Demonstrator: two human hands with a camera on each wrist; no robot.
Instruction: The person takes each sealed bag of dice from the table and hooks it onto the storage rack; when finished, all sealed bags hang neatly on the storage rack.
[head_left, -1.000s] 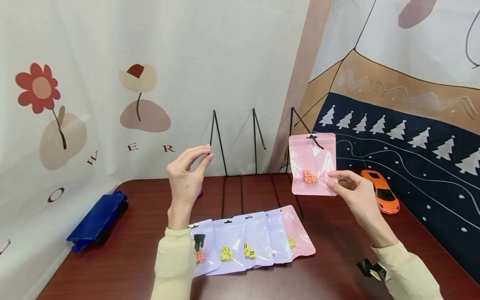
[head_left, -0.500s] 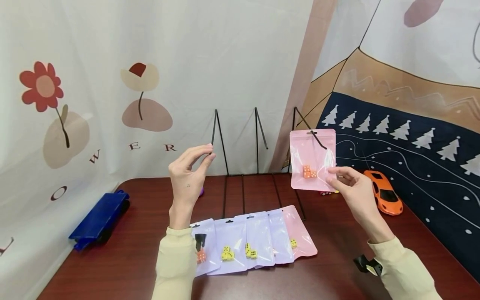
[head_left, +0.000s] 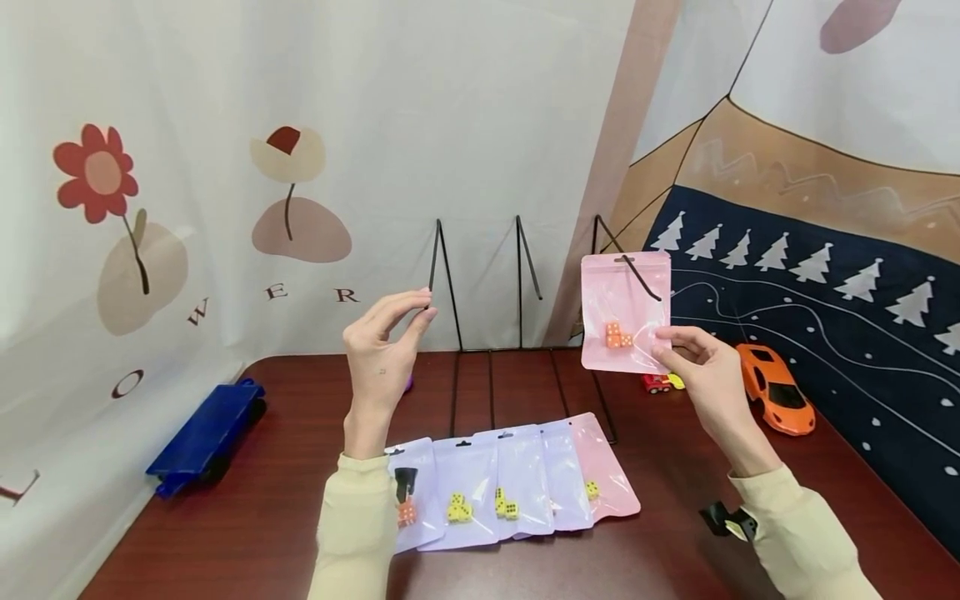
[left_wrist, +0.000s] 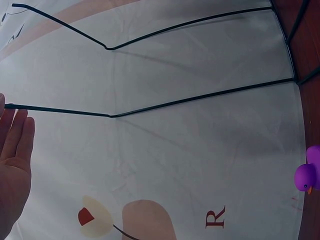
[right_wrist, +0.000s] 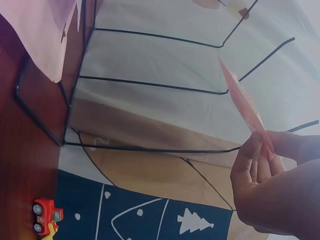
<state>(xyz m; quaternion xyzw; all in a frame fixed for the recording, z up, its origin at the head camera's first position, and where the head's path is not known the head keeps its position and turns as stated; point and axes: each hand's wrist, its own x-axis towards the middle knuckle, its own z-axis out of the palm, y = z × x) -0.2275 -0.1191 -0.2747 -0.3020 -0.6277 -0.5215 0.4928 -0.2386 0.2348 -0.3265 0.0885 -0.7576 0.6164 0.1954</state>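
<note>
Left hand (head_left: 380, 358): my thumb and fingers are pinched on the tip of the left prong (head_left: 433, 267) of the black wire rack (head_left: 519, 292). Right hand (head_left: 712, 375): fingers pinching the lower right edge of the pink bag (head_left: 626, 312), orange dice (head_left: 613, 335) inside. Bag's upright at the right prong (head_left: 637, 277); prong crosses its slot and shows in front of it below. Middle prong (head_left: 529, 263) bare. On the counter (head_left: 285, 517) in front of me: four overlapping lilac bags (head_left: 471, 471), then a second pink bag (head_left: 611, 475) at their right end. Orange car (head_left: 776, 392) beyond my right wrist, blue toy (head_left: 206, 437) far left, purple duck (left_wrist: 305, 177) near the rack.
</note>
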